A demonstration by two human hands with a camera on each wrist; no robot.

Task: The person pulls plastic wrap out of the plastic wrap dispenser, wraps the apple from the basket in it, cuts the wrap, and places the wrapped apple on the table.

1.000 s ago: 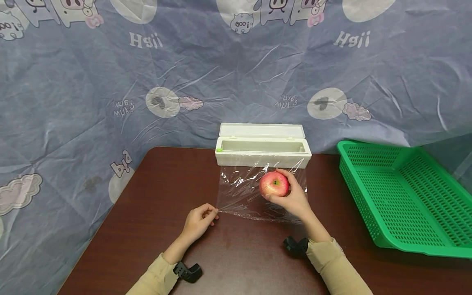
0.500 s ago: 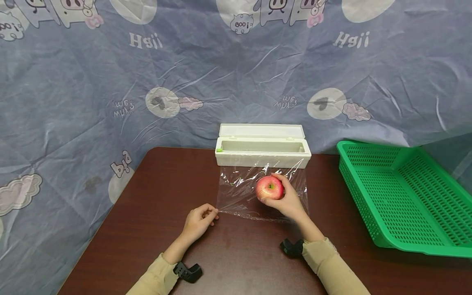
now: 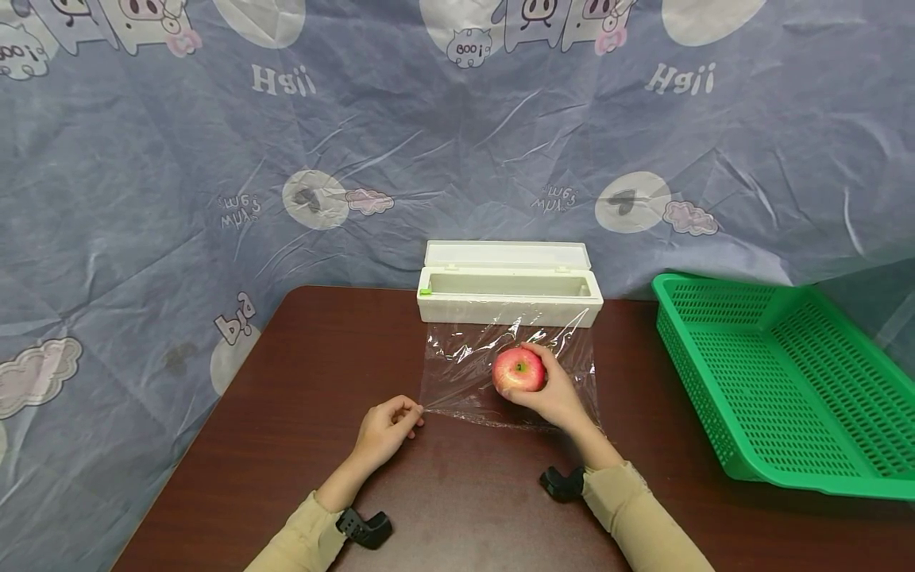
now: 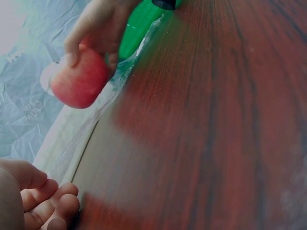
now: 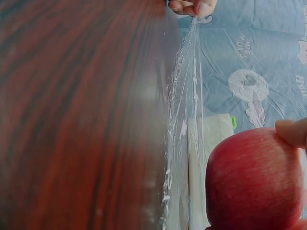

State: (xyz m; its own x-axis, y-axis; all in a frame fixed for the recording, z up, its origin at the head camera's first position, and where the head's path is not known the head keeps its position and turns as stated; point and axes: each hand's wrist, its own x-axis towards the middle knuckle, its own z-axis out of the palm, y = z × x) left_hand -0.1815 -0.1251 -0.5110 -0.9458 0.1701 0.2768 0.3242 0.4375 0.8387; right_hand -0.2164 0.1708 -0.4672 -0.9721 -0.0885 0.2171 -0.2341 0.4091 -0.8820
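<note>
Red apple (image 3: pixel 519 369) over clear film (image 3: pixel 457 377), right hand (image 3: pixel 560 397) thumb and fingers pinching its sides. Left hand (image 3: pixel 384 433) pinches film's near left corner. White box (image 3: pixel 509 311) at table's (image 3: pixel 322 349) far edge, lid (image 3: pixel 507 255) up, film off its front. Green basket (image 3: pixel 693 381) toward right edge, slotted floor showing. Versus one second ago: apple shifted left, nearer; left hand same.

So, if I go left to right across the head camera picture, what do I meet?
Bare left hand, round red apple held in the bare right hand, green rectangular plastic basket with holes.
</note>
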